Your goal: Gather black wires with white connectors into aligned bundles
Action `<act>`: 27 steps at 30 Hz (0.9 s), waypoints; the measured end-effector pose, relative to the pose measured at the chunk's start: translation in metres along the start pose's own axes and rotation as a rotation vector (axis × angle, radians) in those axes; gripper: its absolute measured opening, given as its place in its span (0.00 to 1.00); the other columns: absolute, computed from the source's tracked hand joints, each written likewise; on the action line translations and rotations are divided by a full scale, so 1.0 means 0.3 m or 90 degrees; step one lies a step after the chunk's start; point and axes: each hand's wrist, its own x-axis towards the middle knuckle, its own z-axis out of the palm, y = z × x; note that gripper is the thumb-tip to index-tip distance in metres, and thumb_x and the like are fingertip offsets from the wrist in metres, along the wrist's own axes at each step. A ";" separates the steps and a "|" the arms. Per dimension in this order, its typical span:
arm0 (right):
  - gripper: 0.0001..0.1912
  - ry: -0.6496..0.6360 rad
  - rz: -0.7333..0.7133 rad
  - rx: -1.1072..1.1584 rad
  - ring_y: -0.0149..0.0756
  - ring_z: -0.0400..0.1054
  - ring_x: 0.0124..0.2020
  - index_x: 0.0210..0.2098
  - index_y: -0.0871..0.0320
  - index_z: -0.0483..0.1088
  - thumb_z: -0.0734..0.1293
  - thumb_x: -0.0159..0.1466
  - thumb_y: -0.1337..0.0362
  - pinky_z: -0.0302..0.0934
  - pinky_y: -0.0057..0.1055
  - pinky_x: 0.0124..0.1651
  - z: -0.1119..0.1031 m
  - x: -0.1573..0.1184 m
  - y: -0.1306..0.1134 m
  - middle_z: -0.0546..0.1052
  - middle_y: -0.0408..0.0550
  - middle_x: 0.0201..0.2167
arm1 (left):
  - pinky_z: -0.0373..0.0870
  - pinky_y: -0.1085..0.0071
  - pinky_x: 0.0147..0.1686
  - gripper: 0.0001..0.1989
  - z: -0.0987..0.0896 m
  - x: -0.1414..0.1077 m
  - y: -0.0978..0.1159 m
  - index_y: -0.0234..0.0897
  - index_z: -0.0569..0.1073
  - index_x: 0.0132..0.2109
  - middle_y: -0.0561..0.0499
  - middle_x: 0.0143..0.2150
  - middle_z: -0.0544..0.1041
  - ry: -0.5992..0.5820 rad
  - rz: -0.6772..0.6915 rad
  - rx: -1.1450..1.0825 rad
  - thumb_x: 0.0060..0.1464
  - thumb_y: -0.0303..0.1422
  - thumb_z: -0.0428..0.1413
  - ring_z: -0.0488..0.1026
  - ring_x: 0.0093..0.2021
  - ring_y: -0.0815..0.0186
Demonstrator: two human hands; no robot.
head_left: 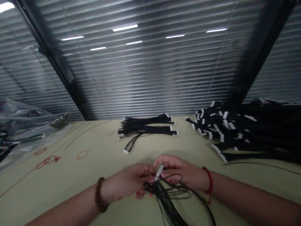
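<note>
A bundle of thin black wires [166, 201] hangs toward the bottom edge, with a white connector [159, 171] at its upper end. My left hand [131, 180], with a brown beaded bracelet at the wrist, is closed on the wires just left of the connector. From the other side my right hand [181, 172], wearing a red cord, pinches at the white connector. Some wires loop out below the right hand's fingers. The fingertips partly hide where the wires enter the connector.
Black cables with white connectors [148, 125] lie beyond the hands. A large cable pile [258, 128] is at the right. Plastic bags [28, 125], red rubber bands [48, 160] and a yellow band [82, 154] are at the left. Window blinds [145, 69] stand behind the table [94, 175].
</note>
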 end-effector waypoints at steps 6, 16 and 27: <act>0.20 -0.040 0.010 0.018 0.22 0.51 0.27 0.43 0.60 0.60 0.69 0.54 0.72 0.47 0.20 0.26 -0.012 -0.021 -0.009 0.57 0.38 0.28 | 0.57 0.78 0.17 0.07 -0.033 0.008 -0.047 0.35 0.70 0.31 0.57 0.21 0.69 -0.037 -0.039 -0.044 0.51 0.35 0.55 0.60 0.16 0.76; 0.23 0.010 0.051 0.026 0.22 0.52 0.27 0.40 0.60 0.64 0.75 0.47 0.68 0.48 0.20 0.28 -0.019 -0.025 -0.002 0.59 0.37 0.27 | 0.62 0.78 0.15 0.12 -0.040 0.023 -0.068 0.36 0.68 0.31 0.57 0.20 0.69 -0.057 -0.007 -0.131 0.46 0.40 0.59 0.62 0.16 0.74; 0.24 0.128 0.093 0.028 0.19 0.44 0.14 0.26 0.59 0.57 0.70 0.52 0.47 0.38 0.20 0.17 0.026 0.006 0.001 0.56 0.33 0.13 | 0.59 0.79 0.12 0.13 -0.018 0.041 -0.090 0.36 0.68 0.30 0.55 0.20 0.72 -0.046 0.012 -0.103 0.46 0.42 0.59 0.62 0.13 0.76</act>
